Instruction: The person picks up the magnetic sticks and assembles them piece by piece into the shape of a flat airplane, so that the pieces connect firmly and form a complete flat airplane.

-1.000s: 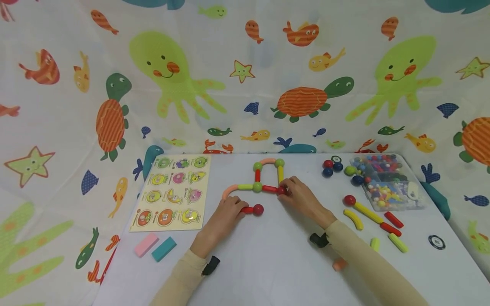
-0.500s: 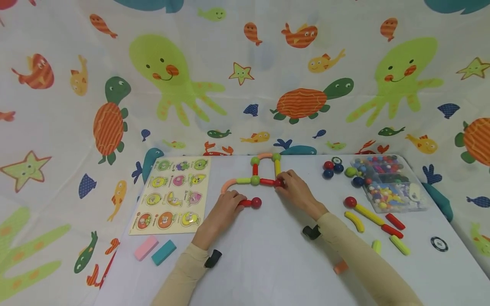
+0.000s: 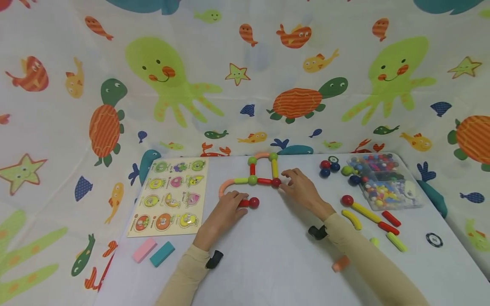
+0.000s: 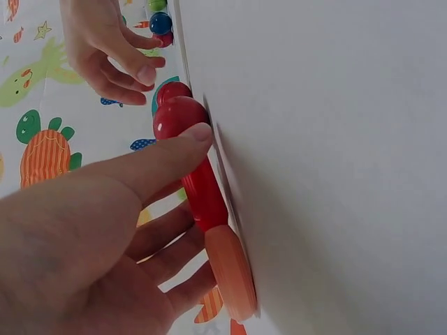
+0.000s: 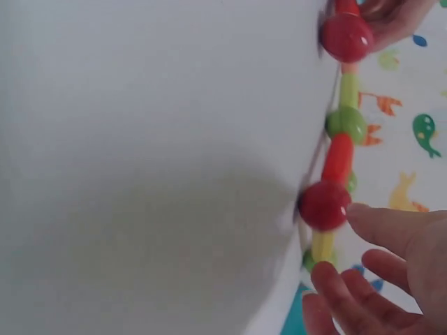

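Note:
A joined figure of rods and balls lies on the white table. It has green balls [image 3: 252,180], a yellow rod [image 3: 274,169], a short red rod [image 3: 264,181] and a red corner ball [image 3: 276,182]. A curved orange rod [image 3: 226,185] runs down to my left hand [image 3: 225,212]. That hand's thumb and fingers hold a red rod [image 4: 204,194] with a red ball [image 4: 180,118] on its end; the orange rod adjoins the other end. Beside the corner ball, my right hand [image 3: 304,193] has its fingers spread, with the thumb tip at or just off the ball.
A fruit puzzle board [image 3: 167,197] lies left, above a pink block [image 3: 144,250] and a teal block [image 3: 162,254]. At right are loose rods [image 3: 391,218], a yellow rod with a red ball [image 3: 347,200], dark blue balls [image 3: 325,173] and a clear bead box [image 3: 383,180].
The figure has shifted slightly away from me. My right hand has let go of the red corner ball and opened its fingers to the right of it. My left hand stays at the red rod.

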`<action>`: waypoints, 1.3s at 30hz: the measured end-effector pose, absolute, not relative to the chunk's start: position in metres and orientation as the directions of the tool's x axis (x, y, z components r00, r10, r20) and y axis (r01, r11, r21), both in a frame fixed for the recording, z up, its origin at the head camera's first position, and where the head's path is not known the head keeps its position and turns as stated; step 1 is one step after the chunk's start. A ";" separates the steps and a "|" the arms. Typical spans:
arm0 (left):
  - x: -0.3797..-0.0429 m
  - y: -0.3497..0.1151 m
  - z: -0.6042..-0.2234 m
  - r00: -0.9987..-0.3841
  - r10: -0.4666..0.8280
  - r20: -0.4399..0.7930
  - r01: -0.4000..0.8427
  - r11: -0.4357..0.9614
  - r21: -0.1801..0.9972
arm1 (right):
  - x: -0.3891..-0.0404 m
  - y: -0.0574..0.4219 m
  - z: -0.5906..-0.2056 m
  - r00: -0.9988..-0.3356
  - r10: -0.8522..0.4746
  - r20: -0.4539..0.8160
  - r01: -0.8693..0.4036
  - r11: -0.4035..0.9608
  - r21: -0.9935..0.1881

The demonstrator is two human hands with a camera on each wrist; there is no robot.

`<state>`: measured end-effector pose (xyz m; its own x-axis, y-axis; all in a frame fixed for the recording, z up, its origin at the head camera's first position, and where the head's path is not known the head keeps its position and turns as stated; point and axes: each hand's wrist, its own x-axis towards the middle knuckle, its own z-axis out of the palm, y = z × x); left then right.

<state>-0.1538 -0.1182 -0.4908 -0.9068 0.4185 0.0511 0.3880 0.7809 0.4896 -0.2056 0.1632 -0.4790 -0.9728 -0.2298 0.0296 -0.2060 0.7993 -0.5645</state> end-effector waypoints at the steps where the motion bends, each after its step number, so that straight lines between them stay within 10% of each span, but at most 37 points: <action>1: -0.154 -0.118 -0.491 -0.906 0.421 0.049 0.388 0.780 0.491 | -0.204 0.167 -0.478 -0.973 -0.227 0.037 -0.208 0.799 -0.564; 22: -0.157 -0.116 -0.490 -0.906 0.422 0.017 0.371 0.777 0.509 | -0.148 0.290 -0.444 -0.945 -0.182 0.273 -0.293 0.840 -0.456; 39: -0.158 -0.116 -0.491 -0.909 0.417 0.002 0.352 0.765 0.540 | -0.072 0.310 -0.455 -0.975 -0.223 -0.017 -0.184 0.843 -0.506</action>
